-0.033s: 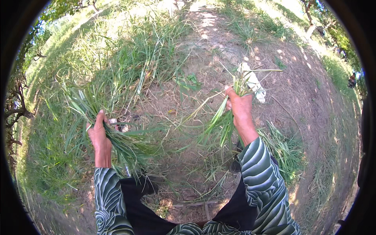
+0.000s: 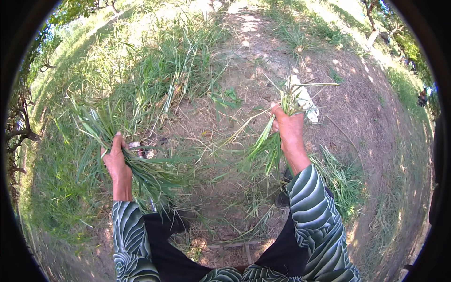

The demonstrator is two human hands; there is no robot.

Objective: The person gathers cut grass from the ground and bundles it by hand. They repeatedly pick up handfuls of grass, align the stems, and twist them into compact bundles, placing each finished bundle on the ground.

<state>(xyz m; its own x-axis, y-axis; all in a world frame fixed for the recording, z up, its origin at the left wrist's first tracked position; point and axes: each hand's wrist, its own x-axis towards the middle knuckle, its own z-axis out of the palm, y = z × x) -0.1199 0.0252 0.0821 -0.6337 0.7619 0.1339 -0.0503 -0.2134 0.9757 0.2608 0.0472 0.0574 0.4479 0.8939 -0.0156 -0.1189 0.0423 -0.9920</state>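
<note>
My left hand [image 2: 116, 161] is closed round a thick bunch of long green grass [image 2: 152, 173], whose blades fan out above the fist and droop below it to the right. A smaller tuft of grass [image 2: 265, 148], mixed green and straw-coloured, is gripped in my right hand [image 2: 288, 128]. Its dry stalks stick up past the thumb and its green blades hang down on the left. The two hands are well apart, both above the ground. Just beyond the right hand lies a white object [image 2: 306, 102], partly covered by the stalks; its kind is unclear.
A heap of cut grass [image 2: 340, 181] lies on the ground right of my right forearm. Tall standing grass [image 2: 174, 61] grows ahead and to the left. A small reddish-white object [image 2: 135, 146] shows beside the left hand. Bare soil [image 2: 263, 51] and trees [image 2: 21, 122] lie farther out.
My left hand has shifted very slightly left with its bunch of grass. The right hand has barely moved.
</note>
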